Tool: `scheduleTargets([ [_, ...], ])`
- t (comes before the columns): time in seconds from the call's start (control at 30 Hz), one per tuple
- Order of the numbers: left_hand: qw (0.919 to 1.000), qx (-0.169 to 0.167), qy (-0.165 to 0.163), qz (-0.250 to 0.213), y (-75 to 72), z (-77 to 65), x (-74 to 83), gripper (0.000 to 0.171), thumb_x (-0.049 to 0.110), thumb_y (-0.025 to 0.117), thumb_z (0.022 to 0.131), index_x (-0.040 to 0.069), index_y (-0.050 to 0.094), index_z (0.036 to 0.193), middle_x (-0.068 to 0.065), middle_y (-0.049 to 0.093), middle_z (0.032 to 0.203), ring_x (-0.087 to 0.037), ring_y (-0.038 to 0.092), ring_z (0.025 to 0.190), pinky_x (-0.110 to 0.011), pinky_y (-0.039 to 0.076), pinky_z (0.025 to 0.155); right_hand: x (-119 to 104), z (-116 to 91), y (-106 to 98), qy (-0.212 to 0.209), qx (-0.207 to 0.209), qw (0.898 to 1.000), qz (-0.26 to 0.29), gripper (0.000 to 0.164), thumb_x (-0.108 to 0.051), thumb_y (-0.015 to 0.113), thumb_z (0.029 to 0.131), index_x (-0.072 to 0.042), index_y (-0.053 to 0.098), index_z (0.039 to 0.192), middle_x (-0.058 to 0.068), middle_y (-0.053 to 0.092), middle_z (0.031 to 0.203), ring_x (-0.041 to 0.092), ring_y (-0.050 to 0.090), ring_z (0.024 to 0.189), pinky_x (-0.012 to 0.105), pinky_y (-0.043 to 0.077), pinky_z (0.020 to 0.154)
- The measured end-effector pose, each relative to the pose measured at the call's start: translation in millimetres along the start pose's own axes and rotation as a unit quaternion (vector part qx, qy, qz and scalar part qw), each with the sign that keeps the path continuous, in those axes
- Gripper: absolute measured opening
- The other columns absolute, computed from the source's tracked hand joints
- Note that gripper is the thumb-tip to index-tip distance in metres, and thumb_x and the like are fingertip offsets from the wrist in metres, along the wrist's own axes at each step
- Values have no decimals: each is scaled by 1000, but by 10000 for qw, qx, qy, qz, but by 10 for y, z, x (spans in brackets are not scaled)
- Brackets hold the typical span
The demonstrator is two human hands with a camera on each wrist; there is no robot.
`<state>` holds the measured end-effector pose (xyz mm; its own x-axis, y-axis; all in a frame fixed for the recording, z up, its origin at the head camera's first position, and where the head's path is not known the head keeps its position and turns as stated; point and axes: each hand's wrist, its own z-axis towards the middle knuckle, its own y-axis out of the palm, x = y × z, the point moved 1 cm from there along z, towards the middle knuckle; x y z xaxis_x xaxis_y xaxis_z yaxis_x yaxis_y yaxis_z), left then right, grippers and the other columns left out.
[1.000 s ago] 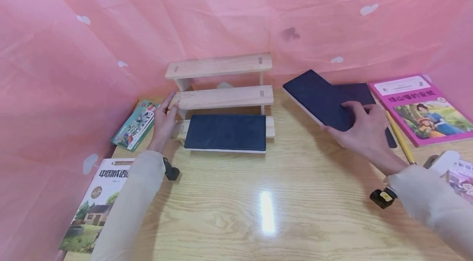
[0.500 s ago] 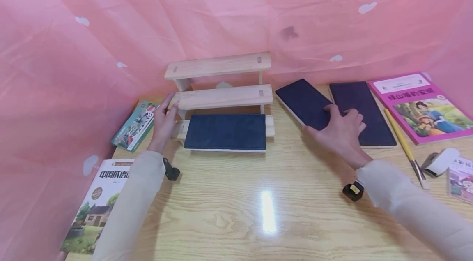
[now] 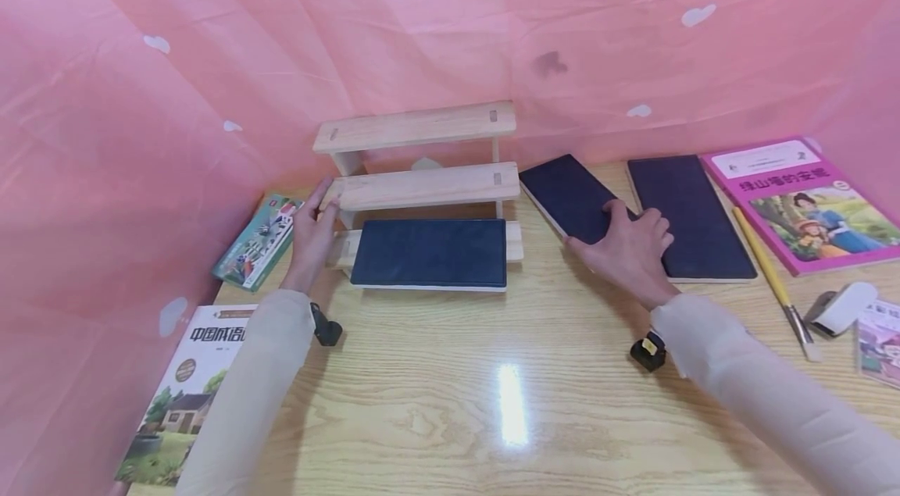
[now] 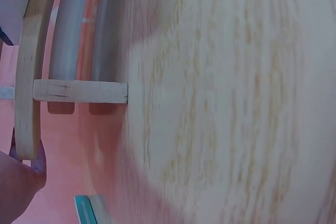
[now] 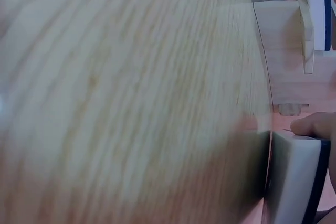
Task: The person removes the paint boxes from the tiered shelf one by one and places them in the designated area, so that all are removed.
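A three-tier wooden stand (image 3: 422, 187) is at the back of the table. My left hand (image 3: 312, 238) grips the left end of its middle shelf, and in the left wrist view fingers (image 4: 39, 166) pinch that shelf's end. A flat dark-blue-topped board (image 3: 429, 252) with white sides lies across the lowest shelf. Right of the stand, my right hand (image 3: 626, 250) holds a similar board (image 3: 562, 187) by its long sides, thumb on the near-left side. Its white side (image 5: 296, 177) shows in the right wrist view, close over the table. A third dark board (image 3: 692, 207) lies beside it.
A pink book (image 3: 805, 203), a yellow-handled brush (image 3: 762, 258), a white clip-like item (image 3: 844, 307) and a small picture card (image 3: 880, 344) lie right. At left are a green box (image 3: 260, 242) and a white-covered book (image 3: 186, 379). Pink cloth (image 3: 450, 19) hangs behind.
My right hand has brought its board left and down, away from the third dark board, which is now uncovered. My left hand keeps its hold on the stand.
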<state>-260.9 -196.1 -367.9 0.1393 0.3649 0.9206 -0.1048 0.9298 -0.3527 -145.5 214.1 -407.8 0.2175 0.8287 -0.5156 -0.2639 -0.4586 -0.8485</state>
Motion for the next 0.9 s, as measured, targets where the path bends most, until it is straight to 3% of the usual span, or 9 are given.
scheduleTargets([
  [0.1,10000,12,-20,5,4,8,-5,42,19,48,94,23,42,135,5,33,143,-11,45,94,-18,32,50,2,-1,8,-17,-187,9997,-155,86,-65,61,67,-3,39,123,36,31,106,47,25,93,57,20,77],
  [0.2,10000,39,37,15,2,7,-19,42,20,48,94,23,43,135,5,36,141,-11,45,78,-18,33,50,8,-9,36,-63,-399,9987,-314,89,-65,61,66,-3,36,124,37,31,104,47,27,91,57,25,74],
  [0.3,10000,41,68,30,3,4,-28,42,21,48,94,22,43,135,5,36,141,-5,44,84,-16,36,57,11,-20,74,-95,-491,9974,-511,91,-65,62,66,-1,34,125,37,32,102,46,29,88,56,29,70],
  [0.43,10000,56,40,60,6,-7,-24,42,22,48,94,23,42,136,5,38,140,-5,43,81,-16,35,57,3,-36,102,-166,-537,9961,-675,93,-63,62,67,3,31,124,38,31,102,46,28,87,56,31,68],
  [0.53,10000,59,40,40,9,-19,-24,42,21,48,94,23,43,135,3,39,139,-14,39,67,-18,31,49,-6,-47,95,-221,-561,9960,-657,95,-63,64,65,4,31,123,39,29,106,48,29,89,57,31,71],
  [0.63,10000,58,17,34,15,-15,-29,42,21,48,94,22,43,135,4,37,140,-16,39,67,-18,31,48,-21,-54,55,-253,-570,9967,-510,101,-65,63,65,4,27,129,41,23,118,53,26,101,62,29,79],
  [0.77,10000,49,-3,32,14,24,-78,42,22,48,94,22,43,136,3,38,140,-12,41,71,-19,32,48,-86,-55,-60,-578,-143,9982,40,93,-58,60,73,-1,24,137,37,14,134,53,17,120,64,20,92],
  [0.9,9999,85,7,62,1,98,-208,41,28,49,93,31,44,133,4,43,135,-10,42,66,-19,33,47,-202,-71,-174,-1330,407,9890,512,82,-46,63,77,-7,27,139,29,14,142,45,14,129,65,17,96],
])
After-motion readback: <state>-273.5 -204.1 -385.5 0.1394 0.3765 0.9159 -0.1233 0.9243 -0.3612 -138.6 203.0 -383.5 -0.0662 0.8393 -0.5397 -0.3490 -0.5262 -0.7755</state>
